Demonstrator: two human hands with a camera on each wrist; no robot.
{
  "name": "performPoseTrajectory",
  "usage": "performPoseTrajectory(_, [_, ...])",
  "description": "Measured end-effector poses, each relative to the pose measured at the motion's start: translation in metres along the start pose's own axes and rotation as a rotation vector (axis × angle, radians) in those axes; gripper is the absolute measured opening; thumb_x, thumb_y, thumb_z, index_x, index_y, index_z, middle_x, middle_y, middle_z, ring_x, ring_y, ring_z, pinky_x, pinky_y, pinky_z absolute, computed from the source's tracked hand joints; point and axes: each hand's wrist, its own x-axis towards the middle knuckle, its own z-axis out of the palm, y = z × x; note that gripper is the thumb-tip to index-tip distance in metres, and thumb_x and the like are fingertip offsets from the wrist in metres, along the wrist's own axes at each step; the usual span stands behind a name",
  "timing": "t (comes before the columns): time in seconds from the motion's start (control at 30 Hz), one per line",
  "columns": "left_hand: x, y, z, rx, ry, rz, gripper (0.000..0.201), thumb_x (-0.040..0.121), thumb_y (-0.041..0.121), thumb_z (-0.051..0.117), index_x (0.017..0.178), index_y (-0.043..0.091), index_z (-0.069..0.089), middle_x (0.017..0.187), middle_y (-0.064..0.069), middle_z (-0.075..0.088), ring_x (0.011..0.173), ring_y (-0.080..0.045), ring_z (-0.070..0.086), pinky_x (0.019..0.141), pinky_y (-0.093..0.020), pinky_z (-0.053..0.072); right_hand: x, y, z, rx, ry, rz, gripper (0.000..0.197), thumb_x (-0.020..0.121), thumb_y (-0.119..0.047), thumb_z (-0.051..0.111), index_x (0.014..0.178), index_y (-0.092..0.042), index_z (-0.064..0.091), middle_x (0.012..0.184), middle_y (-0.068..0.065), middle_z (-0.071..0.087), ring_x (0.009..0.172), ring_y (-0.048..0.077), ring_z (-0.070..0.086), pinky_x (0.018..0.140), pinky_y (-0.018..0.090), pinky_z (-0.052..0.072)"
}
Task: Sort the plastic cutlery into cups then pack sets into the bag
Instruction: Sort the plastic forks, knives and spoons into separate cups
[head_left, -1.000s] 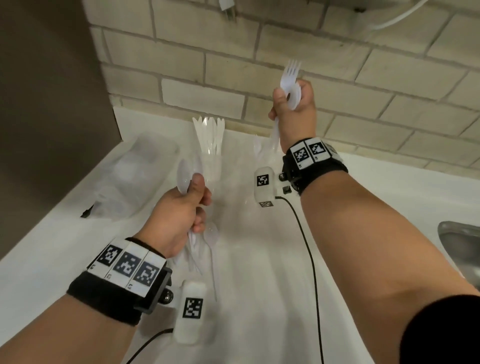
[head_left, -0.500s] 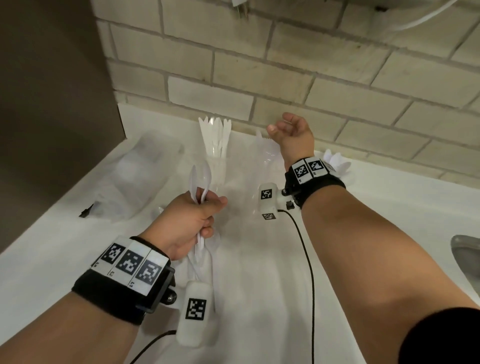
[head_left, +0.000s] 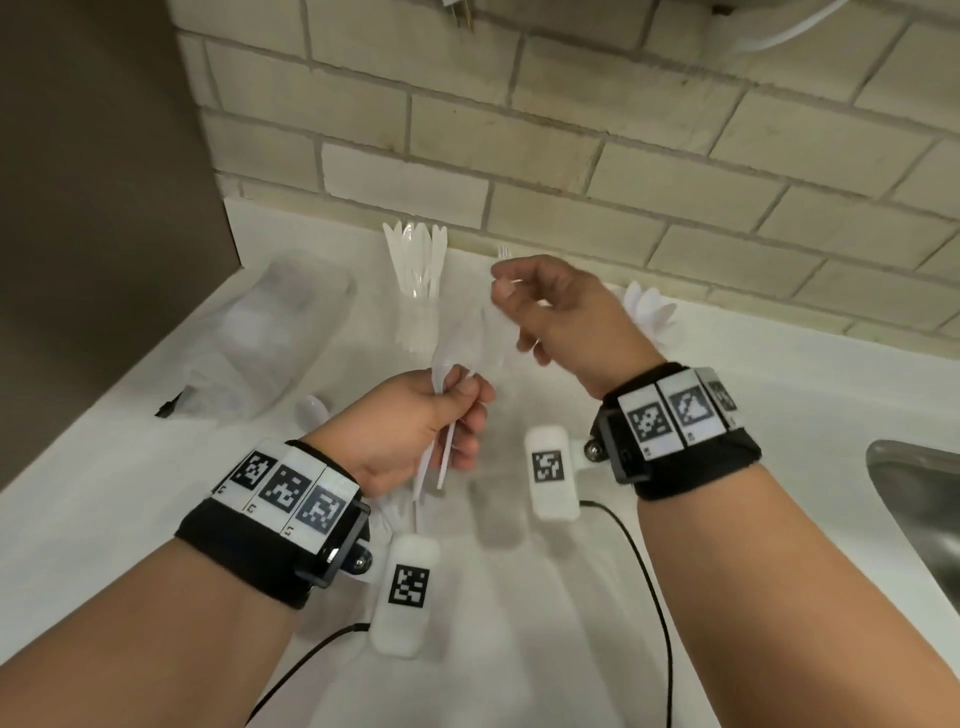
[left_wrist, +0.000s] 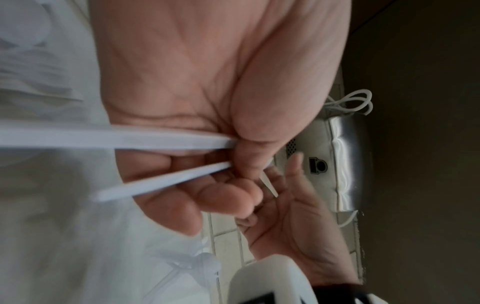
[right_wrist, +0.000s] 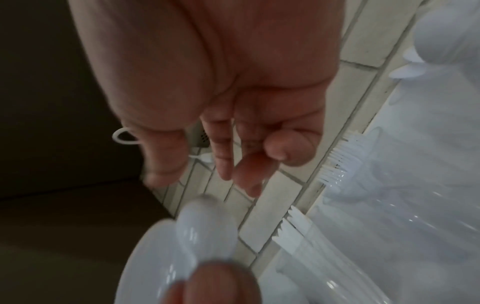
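My left hand grips a small bunch of white plastic spoons, bowls up; their handles stick out below the palm. My right hand hovers just above and behind those bowls, fingers loosely bent and holding nothing. Three clear cups stand along the wall. One holds knives. Another holds forks, mostly hidden behind my right hand. The third holds spoons. A clear plastic bag lies at the left.
One loose spoon lies on the white counter left of my left hand. A steel sink cuts in at the right edge. A dark panel bounds the left and a brick wall the back.
My right hand held a fork high a second ago, then hung empty over the cups. It has now come back toward the spoons in my left hand.
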Motion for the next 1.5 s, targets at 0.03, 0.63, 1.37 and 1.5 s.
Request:
performPoseTrajectory(0.03, [-0.001, 0.0, 0.002, 0.028, -0.022, 0.001, 0.022, 0.099, 0.021, 0.045, 0.088, 0.011, 0.061, 0.063, 0.001, 0.055, 0.051, -0.013, 0.049, 0.056, -0.03, 0.046, -0.008, -0.001, 0.003, -0.034, -0.07, 0.01, 0.041, 0.086, -0.036, 0.066, 0.124, -0.025, 0.056, 0.094, -0.006, 0.066, 0.057, 0.005, 0.057, 0.05, 0.019, 0.043])
performPoseTrajectory(0.63, [0.002, -0.023, 0.016, 0.64, -0.151, 0.031, 0.032, 0.082, 0.028, 0.072, 0.107, 0.01, 0.063, 0.08, 0.003, 0.065, 0.064, -0.009, 0.062, 0.067, -0.026, 0.052, -0.064, 0.028, -0.003, -0.05, -0.191, 0.061, 0.015, 0.089, -0.02, 0.066, 0.082, -0.015, 0.054, 0.061, 0.004, 0.061, 0.05, 0.016, 0.055, 0.049, 0.031, 0.045])
performPoseTrajectory(1.37, [-0.058, -0.04, -0.073, 1.21, 0.373, -0.151, 0.065, 0.065, 0.049, 0.079, 0.122, 0.041, 0.048, 0.132, 0.007, 0.034, 0.126, -0.021, 0.034, 0.105, -0.032, 0.03, 0.054, 0.072, -0.107, -0.851, 0.278, 0.418, 0.044, 0.095, -0.039, 0.049, 0.126, -0.008, 0.051, 0.127, 0.016, 0.055, 0.113, 0.036, 0.056, 0.086, 0.036, 0.045])
performPoseTrajectory(1.5, [-0.06, -0.044, -0.077, 1.169, 0.341, -0.207, 0.073, 0.065, 0.047, 0.08, 0.129, 0.037, 0.046, 0.137, 0.005, 0.033, 0.128, -0.021, 0.035, 0.107, -0.029, 0.029, 0.047, 0.066, -0.092, -0.956, 0.409, 0.341, 0.047, 0.097, -0.041, 0.044, 0.133, -0.012, 0.049, 0.137, 0.016, 0.038, 0.12, 0.037, 0.046, 0.103, 0.043, 0.041])
